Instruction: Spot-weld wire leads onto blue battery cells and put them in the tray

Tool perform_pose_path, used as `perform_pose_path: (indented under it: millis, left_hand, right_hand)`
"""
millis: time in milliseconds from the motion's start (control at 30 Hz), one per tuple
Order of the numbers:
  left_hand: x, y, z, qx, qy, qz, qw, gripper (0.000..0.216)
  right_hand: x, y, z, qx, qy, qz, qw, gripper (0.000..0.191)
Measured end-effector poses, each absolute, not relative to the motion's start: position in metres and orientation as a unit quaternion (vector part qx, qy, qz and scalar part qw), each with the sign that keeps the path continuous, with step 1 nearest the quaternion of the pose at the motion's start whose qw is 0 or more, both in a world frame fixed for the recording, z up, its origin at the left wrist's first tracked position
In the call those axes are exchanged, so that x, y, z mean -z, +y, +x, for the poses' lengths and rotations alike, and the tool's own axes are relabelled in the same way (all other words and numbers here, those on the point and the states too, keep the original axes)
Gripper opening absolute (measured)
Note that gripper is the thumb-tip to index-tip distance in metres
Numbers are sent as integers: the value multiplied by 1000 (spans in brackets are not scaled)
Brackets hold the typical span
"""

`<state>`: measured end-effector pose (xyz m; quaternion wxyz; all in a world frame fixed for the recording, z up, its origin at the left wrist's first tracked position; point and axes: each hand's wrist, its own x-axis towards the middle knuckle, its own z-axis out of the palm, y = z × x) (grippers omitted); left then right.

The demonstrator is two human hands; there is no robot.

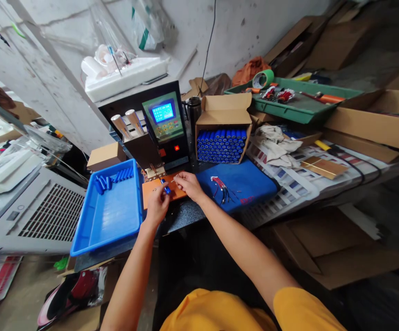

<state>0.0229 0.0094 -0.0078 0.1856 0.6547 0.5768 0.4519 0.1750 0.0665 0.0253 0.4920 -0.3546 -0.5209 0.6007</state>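
Observation:
My left hand (158,202) is closed on a blue cylindrical battery cell (165,187), holding it over an orange board (148,189) at the front of a spot welder (170,124) with a lit screen. Close beside it on the right, my right hand (188,185) pinches something thin and small near the cell's end; its kind is too small to make out. Just behind my hands are the welder's electrode tips (156,171). On the blue mat (254,184) to the right lies a bunch of short red and black wires (222,188) with white connectors.
At left stands a blue tray (116,225) with several blue cells at its far end. Behind the mat, an open cardboard box (223,117) holds stacked blue cells. Farther right are a white cloth (277,145), a green tray (310,105) and a copper-coloured plate (323,167).

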Motion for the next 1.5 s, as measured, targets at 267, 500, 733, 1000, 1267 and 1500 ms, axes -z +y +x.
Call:
perform_pose_path:
  millis: [267, 500, 733, 1000, 1267, 1500]
  left_hand:
    - [-7, 15, 23, -489, 611, 574, 240, 27]
    - [-14, 24, 23, -507, 605, 572, 222, 22]
    - [-11, 24, 24, -515, 605, 553, 250, 25]
    - [-3, 26, 27, -526, 591, 549, 271, 31]
    - [0, 24, 26, -529, 582, 560, 260, 29]
    - [7, 24, 23, -526, 587, 552, 270, 31]
  right_hand:
    - [-16, 70, 171, -580, -526, -355, 511, 26]
    - [-12, 73, 168, -559, -537, -363, 518, 25]
    - [-16, 74, 164, -562, -530, -382, 507, 23]
    - [-27, 72, 146, -600, -490, -382, 504, 21]
    - [-19, 73, 137, -521, -551, -423, 497, 21]
    - [-21, 69, 133, -476, -578, -430, 505, 21]
